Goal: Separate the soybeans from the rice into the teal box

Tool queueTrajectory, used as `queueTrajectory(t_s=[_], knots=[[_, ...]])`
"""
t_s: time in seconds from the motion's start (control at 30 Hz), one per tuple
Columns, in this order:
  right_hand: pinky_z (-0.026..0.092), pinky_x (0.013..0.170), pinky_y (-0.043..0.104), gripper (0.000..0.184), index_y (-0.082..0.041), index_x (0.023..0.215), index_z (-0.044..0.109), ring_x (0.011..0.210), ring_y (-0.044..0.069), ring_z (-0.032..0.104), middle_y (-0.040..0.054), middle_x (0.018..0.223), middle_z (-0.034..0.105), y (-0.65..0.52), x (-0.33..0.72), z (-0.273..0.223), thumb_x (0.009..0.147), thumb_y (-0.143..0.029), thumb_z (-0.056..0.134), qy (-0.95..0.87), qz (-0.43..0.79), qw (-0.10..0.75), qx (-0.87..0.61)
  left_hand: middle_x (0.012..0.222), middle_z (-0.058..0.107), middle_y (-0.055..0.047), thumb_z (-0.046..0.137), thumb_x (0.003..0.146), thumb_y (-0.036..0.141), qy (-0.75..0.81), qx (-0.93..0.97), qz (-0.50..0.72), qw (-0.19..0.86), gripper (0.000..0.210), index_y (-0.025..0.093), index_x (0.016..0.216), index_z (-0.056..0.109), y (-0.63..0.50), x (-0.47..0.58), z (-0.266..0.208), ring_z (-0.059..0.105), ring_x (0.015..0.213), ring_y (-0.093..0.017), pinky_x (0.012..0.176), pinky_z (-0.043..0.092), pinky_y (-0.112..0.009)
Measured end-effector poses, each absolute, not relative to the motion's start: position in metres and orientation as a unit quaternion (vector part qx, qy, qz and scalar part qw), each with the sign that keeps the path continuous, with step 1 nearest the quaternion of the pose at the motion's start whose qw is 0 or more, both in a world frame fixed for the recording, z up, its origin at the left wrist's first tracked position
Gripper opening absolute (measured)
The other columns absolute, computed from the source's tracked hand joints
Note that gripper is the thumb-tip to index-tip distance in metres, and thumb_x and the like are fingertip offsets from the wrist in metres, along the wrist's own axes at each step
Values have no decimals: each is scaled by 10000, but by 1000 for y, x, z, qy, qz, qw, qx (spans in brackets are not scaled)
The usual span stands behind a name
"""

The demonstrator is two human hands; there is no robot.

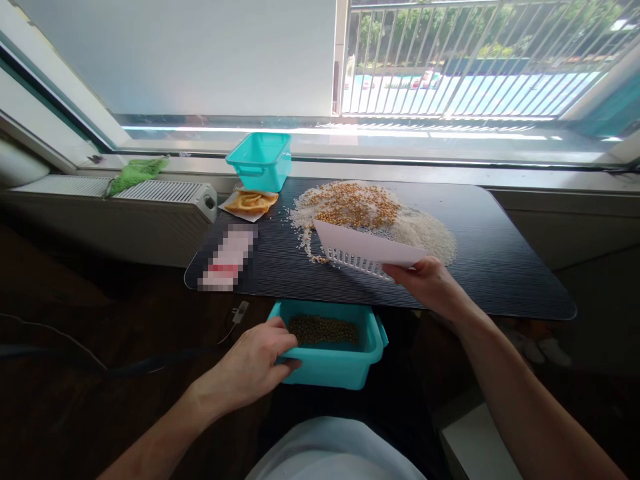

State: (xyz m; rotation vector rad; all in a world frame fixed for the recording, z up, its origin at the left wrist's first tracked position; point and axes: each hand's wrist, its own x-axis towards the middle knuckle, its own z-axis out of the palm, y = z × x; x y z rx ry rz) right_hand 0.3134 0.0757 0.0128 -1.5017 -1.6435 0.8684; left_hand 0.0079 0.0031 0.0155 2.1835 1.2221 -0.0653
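Observation:
My left hand point(263, 357) is closed on the near-left rim of a turquoise plastic bin point(330, 367), held just below the table's front edge. Small round chickpea-like grains point(325, 330) cover part of its bottom. In my right hand point(433, 280), pinched by its right end, is a white sheet with a row of slots point(370, 247) along its lower edge. It is tilted over the front of a spread heap of white rice point(425, 233) mixed with yellow-brown chickpea-like grains point(357, 203). Whether the sheet touches the table cannot be made out.
On the dark table point(500, 267), a second turquoise bin point(263, 160) stands at the back left, behind flat golden food point(250, 201) on white paper. A blurred-out flat item point(227, 260) lies front left. A radiator point(125, 213) with a green cloth point(137, 175) is further left.

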Motion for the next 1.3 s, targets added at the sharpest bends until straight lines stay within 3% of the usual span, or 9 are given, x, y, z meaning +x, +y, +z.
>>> queueTrajectory(t_s=[0.17, 0.47, 1.0, 1.13, 1.3], knots=[[526, 669, 293, 265, -163, 848, 770, 772, 221, 679, 30, 811, 750, 72, 314, 17, 732, -368, 649, -647, 356, 361, -569, 764, 587, -6, 572, 829, 170, 467, 826, -25, 314, 190, 188, 652, 505, 2, 8, 15, 556, 881, -184, 753, 423, -279], [489, 598, 274, 245, -172, 653, 718, 686, 201, 644, 8, 582, 654, 85, 306, 15, 723, -390, 631, -648, 352, 356, -574, 749, 590, -4, 563, 815, 145, 466, 827, -24, 313, 188, 188, 644, 501, 5, 8, 16, 555, 877, -184, 745, 424, -275], [488, 601, 284, 277, -169, 636, 709, 668, 200, 628, -2, 544, 619, 91, 307, 14, 720, -427, 649, -660, 365, 333, -565, 750, 590, -1, 605, 828, 175, 469, 826, -22, 313, 209, 183, 643, 510, 5, 8, 15, 561, 877, -189, 749, 416, -285], [515, 634, 281, 239, -177, 680, 730, 731, 210, 660, 10, 615, 677, 79, 314, 21, 722, -406, 677, -649, 386, 343, -559, 781, 583, -8, 609, 850, 204, 474, 821, -24, 317, 213, 182, 655, 525, 6, 8, 17, 573, 876, -185, 747, 422, -280], [555, 683, 306, 316, -185, 906, 774, 815, 235, 691, 46, 880, 761, 57, 324, 20, 721, -437, 721, -596, 402, 371, -589, 795, 586, -12, 612, 845, 202, 470, 824, -30, 316, 192, 184, 665, 545, 7, 9, 19, 574, 865, -180, 741, 430, -272]])
